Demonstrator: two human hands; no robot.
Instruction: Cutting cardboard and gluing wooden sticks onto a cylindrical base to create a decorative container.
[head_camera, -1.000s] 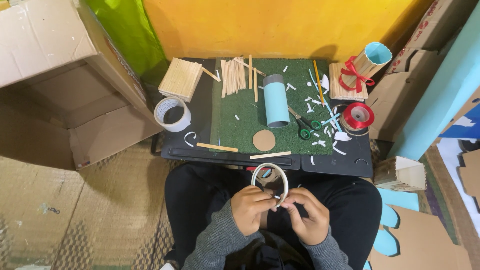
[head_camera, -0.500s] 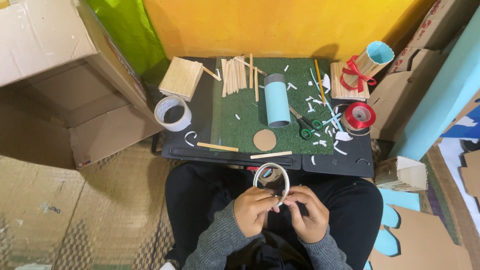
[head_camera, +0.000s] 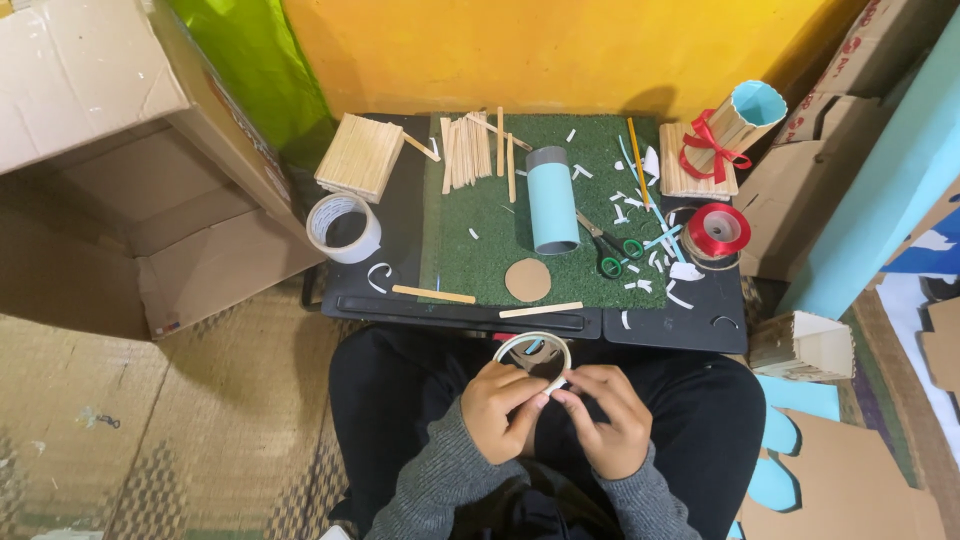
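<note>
My left hand (head_camera: 503, 407) and my right hand (head_camera: 605, 417) meet over my lap, both gripping a small white tape roll (head_camera: 531, 350) at its near rim. The roll stands upright, just in front of the low black table (head_camera: 660, 322). On the table's green mat (head_camera: 488, 248) lie a light blue tube (head_camera: 552, 200), a brown cardboard disc (head_camera: 527, 279) and green-handled scissors (head_camera: 612, 250). Two loose wooden sticks (head_camera: 433, 294) rest at the near edge.
A larger tape roll (head_camera: 343, 227) and a block of stacked sticks (head_camera: 359, 155) sit at the table's left. A red ribbon spool (head_camera: 717, 231) and a stick-covered cup with a red bow (head_camera: 728, 135) are at the right. An open cardboard box (head_camera: 110, 170) stands left.
My fingers have shifted slightly on the small tape roll. It stays in the same place over my lap.
</note>
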